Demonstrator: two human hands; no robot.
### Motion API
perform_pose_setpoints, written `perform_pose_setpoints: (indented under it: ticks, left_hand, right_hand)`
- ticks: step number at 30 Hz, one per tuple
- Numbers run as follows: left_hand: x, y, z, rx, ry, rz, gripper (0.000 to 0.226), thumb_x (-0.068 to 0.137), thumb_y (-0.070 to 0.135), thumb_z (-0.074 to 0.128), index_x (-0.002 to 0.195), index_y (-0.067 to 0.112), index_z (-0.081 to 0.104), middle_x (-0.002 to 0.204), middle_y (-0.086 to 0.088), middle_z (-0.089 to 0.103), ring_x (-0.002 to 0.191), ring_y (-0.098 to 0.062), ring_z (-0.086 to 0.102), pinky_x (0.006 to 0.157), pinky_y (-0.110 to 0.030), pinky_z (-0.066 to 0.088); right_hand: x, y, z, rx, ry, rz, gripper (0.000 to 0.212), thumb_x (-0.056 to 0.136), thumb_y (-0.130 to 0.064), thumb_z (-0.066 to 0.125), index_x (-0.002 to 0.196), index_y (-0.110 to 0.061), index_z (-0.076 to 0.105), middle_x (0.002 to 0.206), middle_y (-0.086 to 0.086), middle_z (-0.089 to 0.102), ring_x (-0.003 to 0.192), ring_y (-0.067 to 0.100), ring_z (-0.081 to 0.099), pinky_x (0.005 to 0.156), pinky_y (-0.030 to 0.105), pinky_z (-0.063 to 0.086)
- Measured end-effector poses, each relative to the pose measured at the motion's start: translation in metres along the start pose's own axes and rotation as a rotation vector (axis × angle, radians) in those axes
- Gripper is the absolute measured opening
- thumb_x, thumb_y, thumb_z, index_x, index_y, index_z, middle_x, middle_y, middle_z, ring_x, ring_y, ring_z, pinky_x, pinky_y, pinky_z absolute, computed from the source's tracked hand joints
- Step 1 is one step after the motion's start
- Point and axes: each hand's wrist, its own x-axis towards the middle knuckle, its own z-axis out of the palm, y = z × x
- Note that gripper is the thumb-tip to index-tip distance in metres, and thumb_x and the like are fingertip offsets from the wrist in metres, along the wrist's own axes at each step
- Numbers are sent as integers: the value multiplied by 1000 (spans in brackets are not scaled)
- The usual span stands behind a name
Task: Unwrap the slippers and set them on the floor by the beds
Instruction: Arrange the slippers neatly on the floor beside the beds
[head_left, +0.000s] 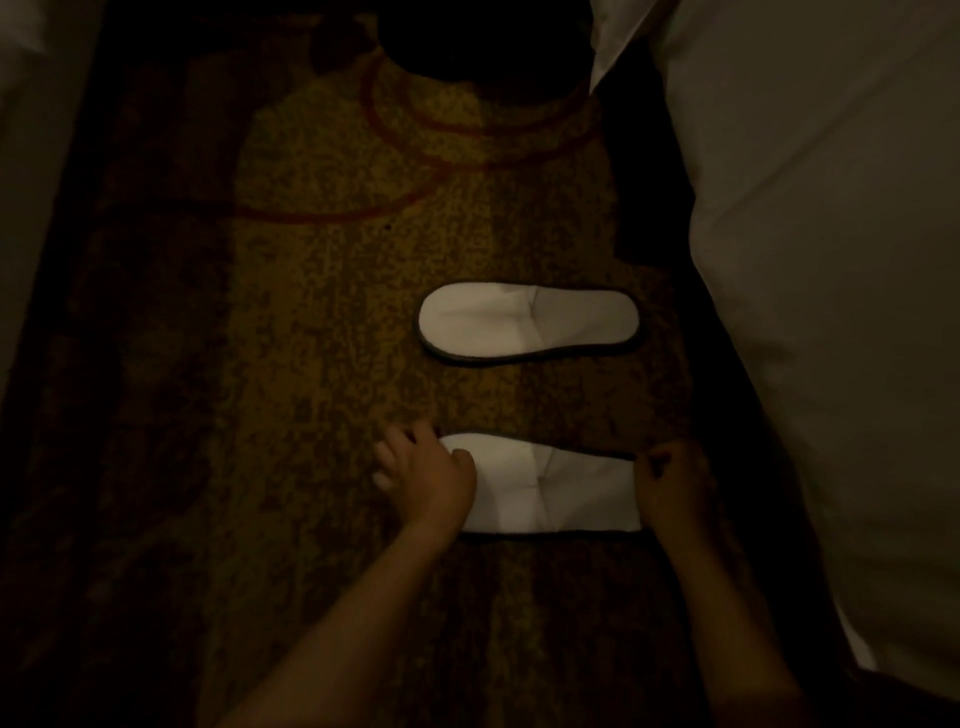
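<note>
Two flat white slippers with dark soles lie side by side on the patterned carpet (322, 312), both lengthwise left to right. The far slipper (527, 325) lies alone, untouched. The near slipper (550, 488) is between my hands. My left hand (426, 478) rests on its left end, fingers spread over the edge. My right hand (672, 483) is curled at its right end, touching it. No wrapper is visible.
A bed with white linen (831, 312) fills the right side, its dark base beside the slippers. Another pale bed edge (31, 208) runs down the far left. A dark round object (483, 41) sits on the carpet at the top. The light is dim.
</note>
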Motion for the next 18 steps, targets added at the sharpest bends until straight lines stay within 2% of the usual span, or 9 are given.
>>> perform_pose_setpoints:
  ticks: [5, 15, 18]
  left_hand:
    - [-5, -2, -2, 15, -33, -22, 43, 86, 25, 51, 127, 14, 44, 137, -13, 35, 127, -32, 29, 104, -46, 28]
    - [-10, -4, 3, 47, -55, -44, 41, 86, 24, 51, 125, 14, 42, 135, -13, 35, 126, -30, 29, 102, -48, 29]
    - [-12, -3, -13, 101, -96, -21, 42, 88, 26, 47, 127, 12, 41, 137, -14, 34, 128, -32, 28, 104, -49, 27]
  right_hand:
    - [-6, -3, 3, 8, -25, -31, 31, 91, -14, 55, 116, 3, 54, 135, 27, 40, 126, 38, 38, 107, 41, 35]
    - [-8, 1, 9, -22, 36, -68, 30, 91, -14, 55, 116, 3, 54, 135, 27, 40, 129, 37, 34, 109, 42, 30]
    - [-15, -8, 2, -50, -24, -51, 41, 92, -17, 53, 127, 3, 47, 142, 26, 33, 134, 37, 28, 112, 41, 24]
